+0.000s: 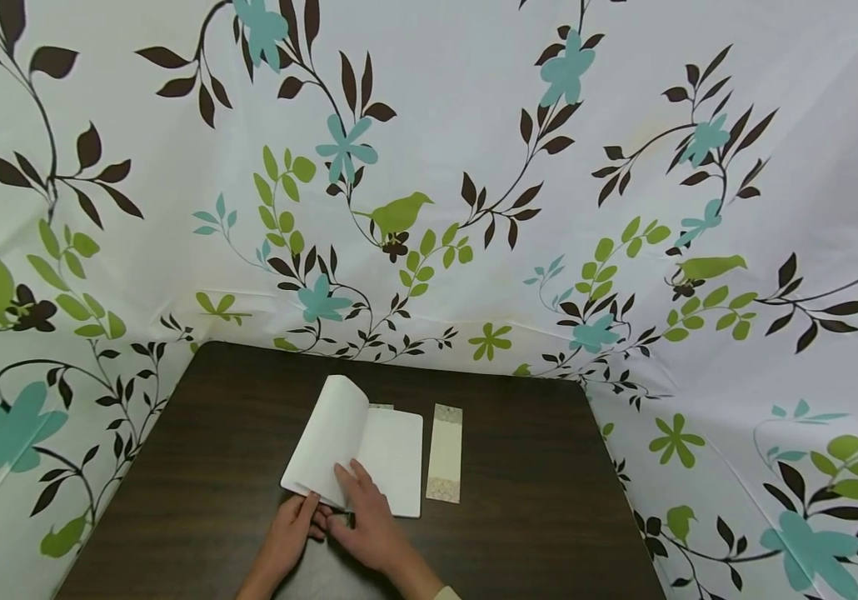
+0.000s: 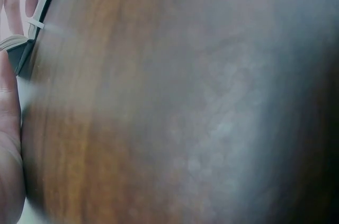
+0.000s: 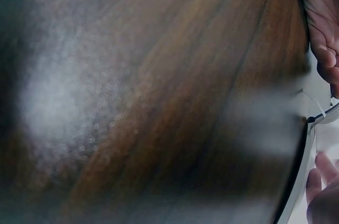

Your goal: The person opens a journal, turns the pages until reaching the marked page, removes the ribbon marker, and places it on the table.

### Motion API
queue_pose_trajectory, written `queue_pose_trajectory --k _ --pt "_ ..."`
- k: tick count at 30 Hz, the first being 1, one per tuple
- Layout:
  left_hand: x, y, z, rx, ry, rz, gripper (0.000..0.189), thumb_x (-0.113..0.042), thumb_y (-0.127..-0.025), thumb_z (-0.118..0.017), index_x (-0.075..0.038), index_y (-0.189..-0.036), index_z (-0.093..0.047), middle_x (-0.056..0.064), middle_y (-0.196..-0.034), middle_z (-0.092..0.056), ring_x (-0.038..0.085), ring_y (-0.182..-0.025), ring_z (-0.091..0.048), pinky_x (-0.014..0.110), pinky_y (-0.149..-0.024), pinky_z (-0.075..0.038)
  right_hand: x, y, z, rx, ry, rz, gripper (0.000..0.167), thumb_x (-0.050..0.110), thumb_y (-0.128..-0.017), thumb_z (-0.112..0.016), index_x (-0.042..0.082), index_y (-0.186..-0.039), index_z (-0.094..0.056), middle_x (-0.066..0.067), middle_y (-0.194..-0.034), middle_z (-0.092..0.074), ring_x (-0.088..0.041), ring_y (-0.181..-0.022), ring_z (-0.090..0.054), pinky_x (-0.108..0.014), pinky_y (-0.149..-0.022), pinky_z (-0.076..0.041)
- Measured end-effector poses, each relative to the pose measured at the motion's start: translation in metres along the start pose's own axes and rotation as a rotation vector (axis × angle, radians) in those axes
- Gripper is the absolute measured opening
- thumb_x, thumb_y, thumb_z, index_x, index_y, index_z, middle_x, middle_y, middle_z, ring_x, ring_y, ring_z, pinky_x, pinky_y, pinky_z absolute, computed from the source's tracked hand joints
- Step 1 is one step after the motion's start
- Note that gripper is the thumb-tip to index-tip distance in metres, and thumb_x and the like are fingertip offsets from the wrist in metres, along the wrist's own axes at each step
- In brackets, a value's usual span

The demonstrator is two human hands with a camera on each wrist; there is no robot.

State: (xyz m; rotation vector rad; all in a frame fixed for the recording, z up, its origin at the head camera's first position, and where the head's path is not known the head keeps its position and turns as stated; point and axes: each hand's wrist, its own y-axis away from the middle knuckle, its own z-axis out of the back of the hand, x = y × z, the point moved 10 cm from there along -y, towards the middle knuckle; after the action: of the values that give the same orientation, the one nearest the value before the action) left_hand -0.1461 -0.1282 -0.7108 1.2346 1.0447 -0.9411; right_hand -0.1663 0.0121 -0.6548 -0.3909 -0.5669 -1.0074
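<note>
An open notebook [image 1: 393, 458] with white pages lies on the dark table, its left-hand leaves raised and curving at the top. My left hand [image 1: 286, 533] is at the lower edge of the left-hand pages, thumb on top, and pinches them there. My right hand [image 1: 372, 521] rests with extended fingers over the lower middle of the notebook, fingertips on the pages. In the left wrist view, the dark cover [image 2: 22, 57] and a white ribbon [image 2: 35, 23] show at the notebook's edge. The right wrist view catches only parts of both hands.
A cream paper strip [image 1: 444, 454] with patterned ends lies just right of the notebook. A similar patterned end [image 1: 381, 407] peeks out behind the notebook's top edge. The dark wooden table [image 1: 519, 467] meets a leaf-and-bird-printed curtain [image 1: 474, 275] at the back and sides.
</note>
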Motion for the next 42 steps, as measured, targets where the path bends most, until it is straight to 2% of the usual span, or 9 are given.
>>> queue_pose_trajectory --k 4,12,20,25,30,35,38,42 --pt "0.000 0.001 0.001 -0.008 -0.001 0.018 0.042 -0.026 -0.117 -0.050 0.010 -0.107 -0.068 0.009 -0.089 -0.071 0.015 -0.068 -0.068 0.032 -0.063 -0.064 -0.001 -0.001 -0.003 0.009 0.034 -0.001 0.071 0.044 -0.103 -0.062 0.043 -0.167 -0.034 -0.008 -0.174 -0.036 -0.031 -0.144 -0.055 -0.055 -0.104 -0.053" --pt "0.003 0.000 0.001 -0.013 0.019 0.030 0.043 -0.030 -0.113 -0.058 0.011 -0.108 -0.068 0.009 -0.087 -0.073 0.016 -0.067 -0.068 0.032 -0.063 -0.064 0.002 -0.001 -0.002 -0.014 0.075 0.050 0.067 0.041 -0.104 -0.063 0.043 -0.166 -0.037 -0.011 -0.172 -0.039 -0.024 -0.134 -0.061 -0.055 -0.099 -0.054" --pt "0.006 -0.003 0.002 -0.006 -0.029 0.031 0.055 -0.040 -0.116 -0.049 0.008 -0.102 -0.070 0.010 -0.083 -0.070 0.019 -0.068 -0.069 0.032 -0.063 -0.064 0.005 0.000 0.003 0.025 0.097 0.067 0.061 0.041 -0.106 -0.061 0.043 -0.164 -0.042 -0.011 -0.171 -0.041 -0.022 -0.133 -0.062 -0.052 -0.096 -0.055" --pt "0.003 -0.002 0.001 0.000 0.008 0.022 0.052 -0.037 -0.116 -0.050 0.008 -0.100 -0.069 0.013 -0.084 -0.070 0.018 -0.068 -0.069 0.033 -0.064 -0.065 -0.007 0.000 0.012 0.036 0.112 0.058 0.063 0.037 -0.105 -0.064 0.030 -0.164 -0.045 -0.006 -0.164 -0.052 -0.026 -0.139 -0.061 -0.053 -0.104 -0.056" --pt "0.001 0.000 0.000 0.003 0.018 0.025 0.050 -0.036 -0.116 -0.052 0.008 -0.099 -0.069 0.013 -0.083 -0.070 0.018 -0.067 -0.069 0.032 -0.064 -0.065 -0.028 0.000 0.022 0.018 0.228 0.067 0.054 0.036 -0.106 -0.065 0.020 -0.156 -0.057 -0.004 -0.158 -0.060 -0.025 -0.144 -0.058 -0.046 -0.116 -0.052" --pt "0.001 0.000 0.000 0.010 0.016 0.017 0.051 -0.037 -0.115 -0.052 0.008 -0.100 -0.069 0.013 -0.083 -0.070 0.017 -0.067 -0.069 0.032 -0.064 -0.065 -0.046 0.002 0.032 0.023 0.335 0.056 0.051 0.038 -0.103 -0.068 0.020 -0.151 -0.063 -0.005 -0.159 -0.059 -0.026 -0.148 -0.056 -0.045 -0.119 -0.050" --pt "0.001 0.000 0.000 0.004 0.014 0.014 0.050 -0.037 -0.115 -0.052 0.008 -0.100 -0.069 0.013 -0.083 -0.070 0.017 -0.067 -0.069 0.032 -0.064 -0.064 -0.053 0.004 0.037 0.037 0.342 0.041 0.056 0.042 -0.101 -0.070 0.020 -0.152 -0.062 -0.006 -0.161 -0.057 -0.027 -0.149 -0.054 -0.047 -0.119 -0.050" --pt "0.002 -0.001 0.001 -0.004 0.017 0.011 0.049 -0.036 -0.115 -0.052 0.007 -0.100 -0.070 0.013 -0.083 -0.070 0.018 -0.067 -0.069 0.032 -0.064 -0.064 -0.059 0.005 0.043 0.041 0.342 0.065 0.064 0.047 -0.097 -0.076 0.020 -0.152 -0.061 -0.007 -0.161 -0.057 -0.030 -0.148 -0.055 -0.049 -0.118 -0.051"
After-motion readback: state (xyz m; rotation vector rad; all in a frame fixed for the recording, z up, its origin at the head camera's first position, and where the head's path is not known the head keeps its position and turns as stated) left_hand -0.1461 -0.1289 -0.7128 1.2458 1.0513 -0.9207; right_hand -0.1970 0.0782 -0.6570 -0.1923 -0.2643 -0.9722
